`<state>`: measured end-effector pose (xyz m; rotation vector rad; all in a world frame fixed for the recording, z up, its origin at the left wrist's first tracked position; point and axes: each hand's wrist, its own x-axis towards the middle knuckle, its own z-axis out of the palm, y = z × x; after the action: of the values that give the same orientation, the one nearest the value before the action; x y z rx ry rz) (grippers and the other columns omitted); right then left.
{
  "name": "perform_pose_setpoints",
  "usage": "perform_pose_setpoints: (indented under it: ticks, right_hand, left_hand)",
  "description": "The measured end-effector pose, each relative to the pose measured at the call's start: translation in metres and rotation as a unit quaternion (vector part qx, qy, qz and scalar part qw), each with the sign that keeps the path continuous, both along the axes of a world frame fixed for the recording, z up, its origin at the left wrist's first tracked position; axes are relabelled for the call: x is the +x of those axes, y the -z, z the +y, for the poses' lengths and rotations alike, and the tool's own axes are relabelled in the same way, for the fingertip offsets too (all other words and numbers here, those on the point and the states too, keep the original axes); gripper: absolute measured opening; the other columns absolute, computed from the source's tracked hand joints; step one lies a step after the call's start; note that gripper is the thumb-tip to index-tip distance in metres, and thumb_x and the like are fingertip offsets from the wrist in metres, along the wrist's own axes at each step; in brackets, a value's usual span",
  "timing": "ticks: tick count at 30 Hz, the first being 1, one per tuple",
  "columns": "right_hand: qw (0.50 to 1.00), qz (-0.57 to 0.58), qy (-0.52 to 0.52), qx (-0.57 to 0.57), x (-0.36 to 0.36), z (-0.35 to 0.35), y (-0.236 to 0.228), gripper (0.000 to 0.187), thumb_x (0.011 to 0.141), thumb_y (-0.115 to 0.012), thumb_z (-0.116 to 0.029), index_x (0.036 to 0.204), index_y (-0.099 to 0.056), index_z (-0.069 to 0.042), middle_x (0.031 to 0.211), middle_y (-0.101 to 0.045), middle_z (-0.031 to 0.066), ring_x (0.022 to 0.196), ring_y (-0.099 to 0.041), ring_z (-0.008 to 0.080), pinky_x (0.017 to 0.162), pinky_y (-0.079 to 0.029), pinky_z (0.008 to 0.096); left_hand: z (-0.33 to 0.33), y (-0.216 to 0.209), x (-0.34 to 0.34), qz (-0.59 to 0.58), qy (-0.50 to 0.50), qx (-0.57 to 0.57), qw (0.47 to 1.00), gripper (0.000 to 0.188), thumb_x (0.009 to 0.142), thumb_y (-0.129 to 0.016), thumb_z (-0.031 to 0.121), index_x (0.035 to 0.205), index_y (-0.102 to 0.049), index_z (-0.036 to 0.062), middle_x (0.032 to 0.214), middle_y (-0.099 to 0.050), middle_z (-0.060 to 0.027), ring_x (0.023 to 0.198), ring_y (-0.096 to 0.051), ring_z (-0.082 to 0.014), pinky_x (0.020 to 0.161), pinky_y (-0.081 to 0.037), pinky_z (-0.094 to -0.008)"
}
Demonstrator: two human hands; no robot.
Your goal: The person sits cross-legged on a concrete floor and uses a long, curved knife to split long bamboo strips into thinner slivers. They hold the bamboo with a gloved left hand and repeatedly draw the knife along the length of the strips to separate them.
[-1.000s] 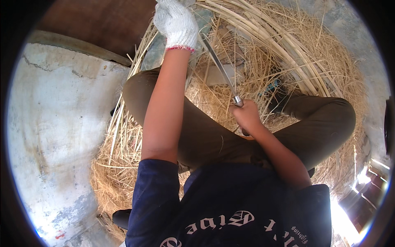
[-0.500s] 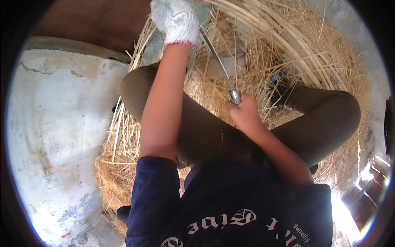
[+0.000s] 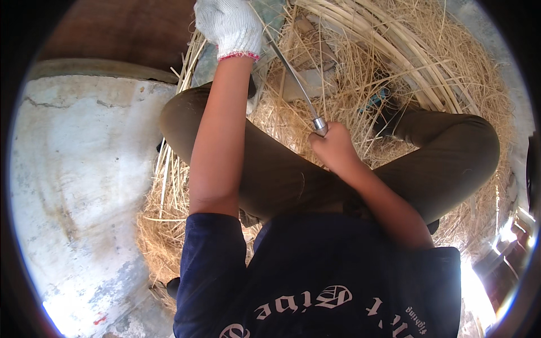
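Note:
My left hand [image 3: 230, 29], in a white knitted glove with a red cuff edge, is stretched far forward. Its fingers are curled in, and what they hold is hidden; a thin pale strand shows beside the glove. In my bare right hand [image 3: 336, 147] is the handle of a knife [image 3: 292, 72], gripped just below a shiny metal ferrule. The long narrow blade points forward and left, its far end close to the gloved hand. Long pale split strips [image 3: 394, 42], which look like bamboo, lie beyond the right hand.
Fine straw-like shavings [image 3: 473, 73] cover the floor around my crossed legs [image 3: 445, 163]. A worn whitewashed wall [image 3: 90, 169] stands close on the left, with a dark brown surface [image 3: 124, 34] beyond it. A flat stone-like piece [image 3: 307, 84] lies among the shavings.
The gloved left hand has shifted slightly left. My right hand and the knife have moved only a little, and the blade still slants toward the glove.

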<state>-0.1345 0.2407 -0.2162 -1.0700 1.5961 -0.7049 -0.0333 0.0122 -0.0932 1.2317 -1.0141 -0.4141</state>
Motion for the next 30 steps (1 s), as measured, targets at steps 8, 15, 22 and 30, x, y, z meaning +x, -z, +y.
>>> perform_pose_setpoints:
  ticks: [8, 15, 22, 30]
  right_hand:
    - [0.995, 0.085, 0.012, -0.049, -0.006, -0.002, -0.018, 0.023, 0.085, -0.065, -0.020, 0.087, -0.065, 0.003, 0.075, -0.067, 0.0240, 0.073, -0.067, 0.0424, 0.069, -0.052, 0.0472]
    - [0.994, 0.101, 0.011, 0.029, -0.010, -0.008, 0.016, 0.021, 0.084, -0.063, -0.018, 0.086, -0.066, 0.003, 0.077, -0.067, 0.0244, 0.073, -0.067, 0.0425, 0.069, -0.052, 0.0476]
    - [0.997, 0.072, 0.012, 0.039, -0.009, -0.015, 0.032, 0.024, 0.083, -0.063, -0.020, 0.085, -0.067, 0.004, 0.077, -0.068, 0.0256, 0.076, -0.070, 0.0410, 0.072, -0.054, 0.0466]
    - [0.994, 0.104, 0.019, 0.015, -0.008, -0.016, 0.036, 0.023, 0.083, -0.064, -0.020, 0.083, -0.066, 0.002, 0.075, -0.067, 0.0251, 0.074, -0.068, 0.0423, 0.071, -0.053, 0.0470]
  left_hand:
    - [0.005, 0.004, -0.001, 0.013, 0.038, -0.018, 0.999, 0.063, 0.108, -0.042, 0.053, 0.087, -0.068, -0.0005, 0.079, -0.064, -0.0052, 0.072, -0.054, -0.0173, 0.067, -0.044, -0.0351]
    - [-0.011, 0.007, 0.001, -0.008, 0.025, -0.041, 0.999, 0.058, 0.110, -0.039, 0.047, 0.097, -0.068, -0.0016, 0.083, -0.066, -0.0080, 0.078, -0.057, -0.0189, 0.073, -0.046, -0.0372]
    - [-0.005, 0.014, 0.005, -0.050, 0.040, -0.030, 0.998, 0.059, 0.110, -0.038, 0.047, 0.111, -0.068, -0.0040, 0.094, -0.069, -0.0127, 0.087, -0.060, -0.0229, 0.083, -0.047, -0.0375]
    - [-0.002, 0.014, -0.005, -0.046, 0.014, -0.079, 0.996, 0.056, 0.110, -0.039, 0.047, 0.100, -0.065, -0.0016, 0.086, -0.065, -0.0081, 0.079, -0.059, -0.0201, 0.074, -0.047, -0.0362]
